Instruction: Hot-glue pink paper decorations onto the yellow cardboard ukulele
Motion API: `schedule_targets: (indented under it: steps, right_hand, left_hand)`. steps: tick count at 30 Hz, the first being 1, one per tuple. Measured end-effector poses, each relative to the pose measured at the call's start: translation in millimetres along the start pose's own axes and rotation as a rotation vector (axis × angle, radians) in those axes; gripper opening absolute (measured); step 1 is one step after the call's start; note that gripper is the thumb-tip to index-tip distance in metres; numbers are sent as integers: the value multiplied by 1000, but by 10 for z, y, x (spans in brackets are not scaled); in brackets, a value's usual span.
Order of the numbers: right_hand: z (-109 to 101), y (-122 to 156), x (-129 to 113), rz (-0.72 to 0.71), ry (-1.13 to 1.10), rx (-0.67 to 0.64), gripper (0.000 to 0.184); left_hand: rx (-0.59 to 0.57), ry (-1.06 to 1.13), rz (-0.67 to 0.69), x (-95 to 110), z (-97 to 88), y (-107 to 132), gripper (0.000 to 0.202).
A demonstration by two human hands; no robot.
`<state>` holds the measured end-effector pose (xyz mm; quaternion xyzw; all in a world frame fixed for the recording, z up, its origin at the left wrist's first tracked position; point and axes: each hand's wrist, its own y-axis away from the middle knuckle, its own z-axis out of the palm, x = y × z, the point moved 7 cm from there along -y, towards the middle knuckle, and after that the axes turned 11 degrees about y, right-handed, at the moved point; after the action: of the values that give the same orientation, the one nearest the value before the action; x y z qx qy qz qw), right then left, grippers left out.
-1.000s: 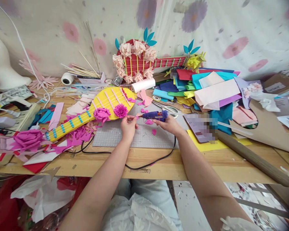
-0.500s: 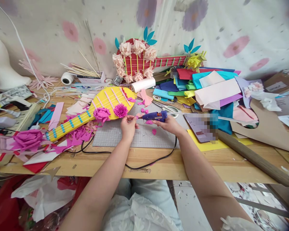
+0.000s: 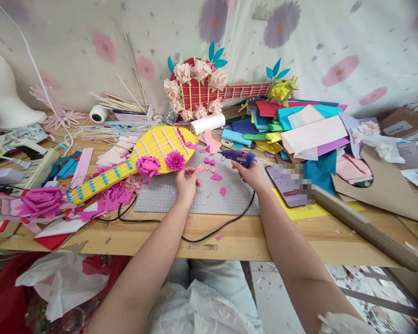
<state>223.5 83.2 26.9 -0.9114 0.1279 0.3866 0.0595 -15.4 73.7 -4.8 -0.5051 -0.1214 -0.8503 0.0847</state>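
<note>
My right hand (image 3: 249, 174) is closed round the handle of a blue hot glue gun (image 3: 238, 157), whose nozzle points left over the grey cutting mat (image 3: 167, 199). Pinched in the fingertips of my left hand (image 3: 187, 183) is a small pink paper piece (image 3: 199, 170), partly hidden by the fingers. Just behind that hand lies a yellow paper instrument (image 3: 146, 144) with strings, blue bands along its neck and a magenta paper flower (image 3: 175, 160) on its body. Several small magenta petals (image 3: 216, 176) and pale pink discs are scattered on the mat between my hands.
A red paper guitar (image 3: 237, 90) with pale pink roses leans at the back. Coloured paper (image 3: 310, 130) is heaped behind a phone (image 3: 287, 185) at right. The gun's black cord (image 3: 226, 234) loops along the front. A wooden rod (image 3: 369, 229) lies across the right side.
My right hand has drawn the glue gun up and to the right, away from my left hand. My left hand stays nearly still with the pink piece.
</note>
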Motion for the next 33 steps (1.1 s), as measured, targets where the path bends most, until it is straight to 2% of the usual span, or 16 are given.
schedule_targets:
  steps: [3, 8, 11, 15, 17, 19, 23, 25, 29, 33]
  right_hand:
    - [37, -97, 65, 46, 116, 99, 48]
    - [114, -126, 1, -19, 280, 77, 47]
    - [38, -52, -55, -61, 394, 71, 46]
    - [-225, 136, -112, -72, 682, 109, 42]
    - [-287, 233, -109, -27, 749, 7, 35]
    - [-253, 326, -213, -88, 673, -119, 30]
    - [-59, 506, -746, -433, 215, -277, 25]
    - [39, 576, -980, -549, 100, -336, 24]
    - [170, 635, -1226, -646, 203, -347, 21]
    - [225, 630, -1284, -674, 323, -313, 21]
  left_hand:
    - [-15, -12, -2, 10, 16, 14, 32]
    - [-59, -35, -11, 39, 119, 72, 32]
    - [-180, -87, -10, 88, 240, 102, 36]
    - [-382, -336, 35, 265, 355, 131, 42]
    - [-467, -476, 42, 375, 388, 153, 44]
    - [-517, -567, 36, 486, 416, 179, 48]
    - [-555, -673, 94, 674, 503, 216, 56]
    - [-580, -741, 173, 724, 553, 224, 59]
    - [-591, -929, 326, 751, 588, 207, 64]
    - [-613, -1058, 351, 754, 584, 213, 66]
